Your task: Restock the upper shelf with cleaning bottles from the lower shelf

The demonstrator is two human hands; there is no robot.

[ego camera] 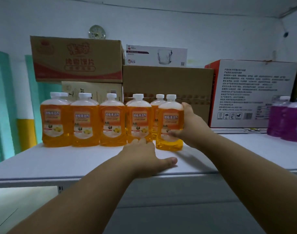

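The white upper shelf (pixel 63 163) held a row of orange bottles (pixel 84 121) set back from its front edge, leaving a bare strip of shelf in front of them and open surface to the right, as far as the purple bottles (pixel 287 118) at the far right. Cardboard boxes (pixel 167 81) stood close behind the row. The right hand (pixel 189 124) grasped the rightmost orange bottle (pixel 169 123) round its side, thumb across the lower label; that bottle stood upright on the shelf, its long axis vertical, white cap up, label facing the camera, slightly forward of its neighbours. The left hand (pixel 144 157) lay released on the shelf, fingers reaching to the base of the neighbouring bottle (pixel 139 119), thumb stretched right.
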